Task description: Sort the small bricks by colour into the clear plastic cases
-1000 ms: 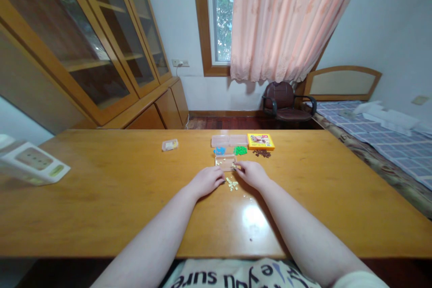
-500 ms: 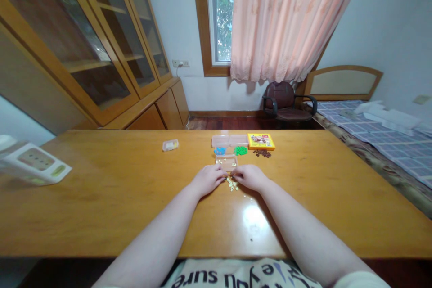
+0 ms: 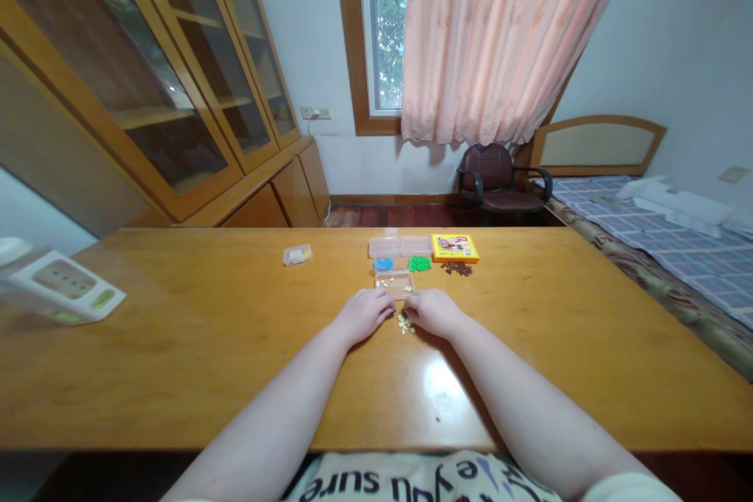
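Note:
My left hand rests on the table with its fingers curled together, just left of a small pile of pale yellow pieces. On the pile's other side, my right hand has its fingertips pinched low over the pieces. Whatever either hand holds is hidden or too small to make out. Right beyond the fingers lies a shallow clear plastic tray with a few pale pieces inside. Behind that tray are a heap of blue pieces, a heap of green pieces and a heap of brown pieces.
Two clear plastic trays sit side by side at the back, next to a yellow box. A small clear container lies farther left. A white carton-like object stands at the left of the wooden table.
The pale pile between my hands looks smaller and more gathered on its left side. Both hands stay close to the same place, with small finger shifts.

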`<state>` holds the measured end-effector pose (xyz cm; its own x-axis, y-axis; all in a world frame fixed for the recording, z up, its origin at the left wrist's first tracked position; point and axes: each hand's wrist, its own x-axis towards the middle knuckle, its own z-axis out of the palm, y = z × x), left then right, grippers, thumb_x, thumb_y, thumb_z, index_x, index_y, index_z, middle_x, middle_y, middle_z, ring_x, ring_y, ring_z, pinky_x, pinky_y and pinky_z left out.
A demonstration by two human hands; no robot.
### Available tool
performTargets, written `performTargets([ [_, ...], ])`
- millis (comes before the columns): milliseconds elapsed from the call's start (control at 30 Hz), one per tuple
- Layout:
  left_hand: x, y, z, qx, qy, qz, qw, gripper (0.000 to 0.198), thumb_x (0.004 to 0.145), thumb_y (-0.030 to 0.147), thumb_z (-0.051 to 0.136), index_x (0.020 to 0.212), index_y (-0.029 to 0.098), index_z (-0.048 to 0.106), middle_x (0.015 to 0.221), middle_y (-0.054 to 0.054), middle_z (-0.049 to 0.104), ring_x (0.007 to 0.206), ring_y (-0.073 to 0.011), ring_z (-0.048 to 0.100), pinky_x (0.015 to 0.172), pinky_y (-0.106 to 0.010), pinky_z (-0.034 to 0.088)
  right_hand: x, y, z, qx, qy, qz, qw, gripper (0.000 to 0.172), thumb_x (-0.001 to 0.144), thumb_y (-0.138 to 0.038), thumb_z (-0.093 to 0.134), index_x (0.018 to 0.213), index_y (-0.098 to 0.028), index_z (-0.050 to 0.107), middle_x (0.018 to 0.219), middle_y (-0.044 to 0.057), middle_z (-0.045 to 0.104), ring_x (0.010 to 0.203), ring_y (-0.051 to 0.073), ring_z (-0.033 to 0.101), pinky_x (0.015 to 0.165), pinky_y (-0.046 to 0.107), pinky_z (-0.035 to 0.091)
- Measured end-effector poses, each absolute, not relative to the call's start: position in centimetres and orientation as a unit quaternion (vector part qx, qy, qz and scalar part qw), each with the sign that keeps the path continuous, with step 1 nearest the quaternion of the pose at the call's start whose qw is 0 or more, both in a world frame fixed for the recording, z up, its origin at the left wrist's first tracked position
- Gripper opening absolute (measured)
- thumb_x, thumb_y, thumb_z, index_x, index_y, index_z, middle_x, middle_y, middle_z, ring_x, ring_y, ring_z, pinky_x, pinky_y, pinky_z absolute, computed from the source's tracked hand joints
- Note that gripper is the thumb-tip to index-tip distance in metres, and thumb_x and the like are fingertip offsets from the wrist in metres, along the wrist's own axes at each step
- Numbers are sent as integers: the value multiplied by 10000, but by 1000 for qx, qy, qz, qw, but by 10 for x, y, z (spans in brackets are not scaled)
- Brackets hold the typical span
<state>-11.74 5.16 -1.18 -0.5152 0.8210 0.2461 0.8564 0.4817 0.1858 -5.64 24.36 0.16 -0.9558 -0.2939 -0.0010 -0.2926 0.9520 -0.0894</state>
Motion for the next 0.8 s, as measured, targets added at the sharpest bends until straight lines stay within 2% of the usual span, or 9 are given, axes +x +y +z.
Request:
performTargets([
  [200, -122, 50, -11, -392, -883, -216, 145, 145, 890, 250, 516, 893, 194, 649, 897, -42, 619, 830, -161, 587, 758, -277, 454, -56, 244, 1, -150, 987, -56, -3, 235, 848, -263, 485, 842, -216, 715, 803, 69, 716, 702, 180, 634, 625, 241, 377],
  [333, -128, 50, -14, -355, -896, -223, 146, 143, 879, 240, 530, 904, 189, 662, 907, -42, 626, 839, -167, 596, 770, -284, 468, -56, 244, 0, -144, 987, -63, -10, 222, 848, -264, 499, 823, -212, 713, 780, 68, 711, 687, 172, 626, 621, 239, 373],
  [500, -128, 51, -13, -346, -903, -205, 150, 241, 851, 224, 556, 1078, 220, 637, 1014, -55, 599, 898, -179, 580, 815, -309, 467, -55, 249, -5, -148, 979, -113, -76, 206, 867, -278, 514, 830, -209, 704, 782, 53, 706, 687, 148, 613, 636, 226, 376],
  [633, -121, 52, -11, -442, -871, -193, 96, 162, 864, 251, 544, 955, 236, 677, 949, -38, 603, 862, -159, 572, 796, -286, 455, -57, 253, -10, -109, 965, -164, -171, 253, 909, -303, 469, 915, -200, 701, 818, 64, 709, 763, 158, 622, 718, 235, 401],
  [700, -118, 53, -11, -491, -851, -174, 65, 143, 865, 267, 550, 910, 241, 683, 910, -28, 606, 835, -151, 568, 780, -276, 445, -58, 254, -11, -86, 966, -177, -169, 268, 915, -310, 459, 978, -204, 697, 876, 73, 716, 798, 168, 630, 738, 241, 411],
  [800, -114, 55, -12, -527, -835, -152, 44, 135, 864, 277, 557, 909, 249, 682, 891, -20, 608, 824, -148, 563, 769, -268, 431, -58, 255, -6, -73, 973, -186, -114, 287, 910, -332, 467, 1082, -227, 671, 967, 72, 714, 824, 176, 640, 722, 248, 422],
])
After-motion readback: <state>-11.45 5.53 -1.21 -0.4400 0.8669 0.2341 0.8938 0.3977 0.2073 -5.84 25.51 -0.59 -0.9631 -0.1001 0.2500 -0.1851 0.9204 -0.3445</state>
